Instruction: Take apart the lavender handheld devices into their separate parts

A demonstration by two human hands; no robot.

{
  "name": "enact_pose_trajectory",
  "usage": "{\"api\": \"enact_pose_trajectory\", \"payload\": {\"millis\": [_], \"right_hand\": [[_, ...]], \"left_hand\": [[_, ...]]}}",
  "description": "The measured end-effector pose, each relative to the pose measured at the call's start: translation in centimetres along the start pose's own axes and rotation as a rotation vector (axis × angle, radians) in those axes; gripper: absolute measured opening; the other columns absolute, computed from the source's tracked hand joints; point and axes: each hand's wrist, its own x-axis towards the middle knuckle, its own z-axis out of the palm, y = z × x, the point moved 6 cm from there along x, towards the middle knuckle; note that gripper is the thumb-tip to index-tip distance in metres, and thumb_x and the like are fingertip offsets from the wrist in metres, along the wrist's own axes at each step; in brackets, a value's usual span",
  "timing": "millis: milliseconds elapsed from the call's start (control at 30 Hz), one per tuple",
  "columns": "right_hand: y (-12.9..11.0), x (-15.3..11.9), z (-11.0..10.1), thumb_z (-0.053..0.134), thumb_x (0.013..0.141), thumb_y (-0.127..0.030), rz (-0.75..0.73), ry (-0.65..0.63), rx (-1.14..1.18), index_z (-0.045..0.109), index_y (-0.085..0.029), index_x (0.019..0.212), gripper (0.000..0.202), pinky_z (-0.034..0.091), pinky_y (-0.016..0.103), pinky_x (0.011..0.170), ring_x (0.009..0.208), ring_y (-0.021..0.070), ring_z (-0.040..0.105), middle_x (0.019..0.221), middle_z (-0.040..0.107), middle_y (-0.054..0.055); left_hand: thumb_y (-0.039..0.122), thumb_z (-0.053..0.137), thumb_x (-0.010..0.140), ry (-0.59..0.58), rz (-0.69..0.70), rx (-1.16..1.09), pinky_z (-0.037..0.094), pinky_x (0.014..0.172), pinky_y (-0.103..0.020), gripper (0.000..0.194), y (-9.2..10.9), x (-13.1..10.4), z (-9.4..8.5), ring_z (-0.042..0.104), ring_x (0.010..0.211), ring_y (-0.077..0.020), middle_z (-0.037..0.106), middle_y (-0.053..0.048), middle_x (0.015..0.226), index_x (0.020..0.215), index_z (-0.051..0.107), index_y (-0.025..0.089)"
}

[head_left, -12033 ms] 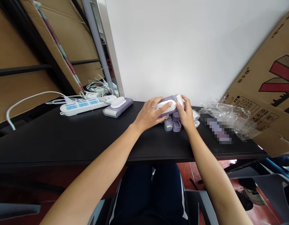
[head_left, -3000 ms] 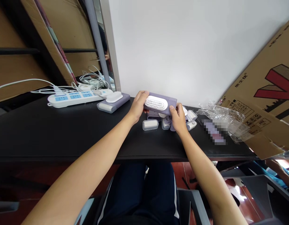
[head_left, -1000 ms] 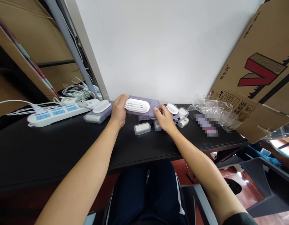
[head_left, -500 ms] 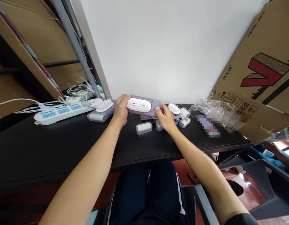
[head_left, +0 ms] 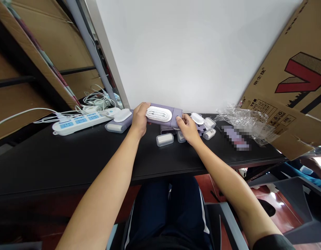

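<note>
Both my hands hold a purple brush (head_left: 177,113) above the table, its white bristle pad facing me. My left hand (head_left: 140,119) is wrapped round the brush's left end. At its right end, my right hand (head_left: 188,129) grips with the thumb on the front face; the fingers behind are partly hidden. Just below lies a clear case (head_left: 165,140) with a white block inside. Beyond my right hand are a white oval pad (head_left: 197,118) and small clear cases (head_left: 209,134). A similar purple item (head_left: 122,122) with a white oval top rests left of my left hand.
A white power strip (head_left: 79,123) with tangled cables lies at the left on the black table (head_left: 72,163). Crumpled clear plastic (head_left: 244,119) and a large cardboard box (head_left: 288,97) are at the right. A pale wall panel (head_left: 189,55) rises behind the table.
The view has turned slightly left, so everything appears a little farther right. My hands keep the same hold on the brush, which stays in nearly the same place over the table.
</note>
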Motion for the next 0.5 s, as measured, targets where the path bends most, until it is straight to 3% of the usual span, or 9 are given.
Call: {"api": "enact_pose_trajectory", "payload": {"millis": [333,500], "right_hand": [[-0.8,-0.1,0.0,0.062,0.087,-0.058,-0.016,-0.012,0.044,0.048,-0.025,0.078,0.036,0.033,0.030,0.065,0.069,0.0134,0.040,0.071,0.043,-0.006],[-0.2,0.2,-1.2,0.066,0.086,-0.058,0.003,0.069,0.051,0.050,-0.025,0.082,0.036,0.036,0.029,0.065,0.068,0.0132,0.042,0.073,0.044,-0.006]], "left_hand": [[0.051,0.066,0.080,-0.017,0.006,-0.020,0.028,0.032,-0.023,0.034,-0.1,-0.1,0.1,0.043,0.045,-0.0112,0.045,0.004,0.058,0.066,0.052,0.023],[0.054,0.067,0.076,0.096,-0.018,-0.040,0.026,0.031,-0.021,0.034,-0.1,0.6,-1.7,0.046,0.045,-0.0111,0.048,0.004,0.060,0.070,0.053,0.023]]}}
